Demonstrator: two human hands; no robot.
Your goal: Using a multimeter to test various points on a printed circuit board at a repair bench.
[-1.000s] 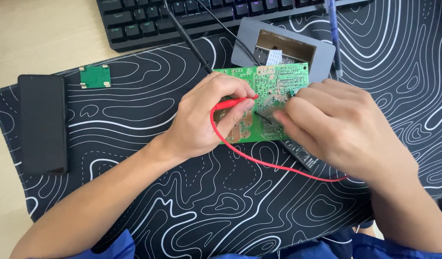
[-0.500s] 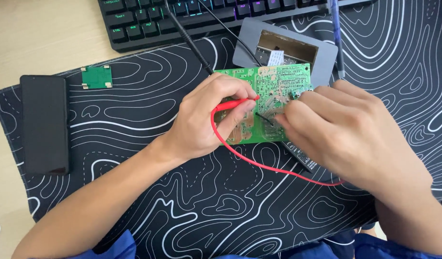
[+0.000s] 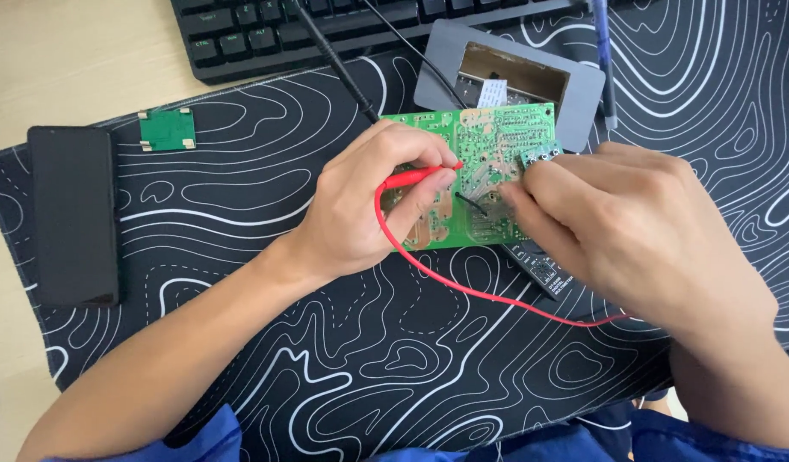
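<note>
A green circuit board point(image 3: 488, 145) lies solder side up on the patterned desk mat point(image 3: 343, 359). My left hand point(image 3: 369, 205) grips a red probe point(image 3: 411, 178) whose tip rests on the board, and its red lead point(image 3: 488, 295) loops down and off to the right. My right hand point(image 3: 634, 231) pinches a black probe point(image 3: 473, 202) with its tip on the middle of the board. Under my right hand a dark meter body point(image 3: 540, 269) pokes out, mostly hidden.
A black keyboard point(image 3: 343, 26) runs along the far edge. Behind the board sits a grey casing point(image 3: 582, 85) with an open window. A small green board point(image 3: 167, 130) and a black phone point(image 3: 73, 214) lie at the left. A pen point(image 3: 606, 60) lies at upper right.
Both hands and probe tips have shifted slightly on the board; the view has drifted a little. Nothing was picked up or let go.
</note>
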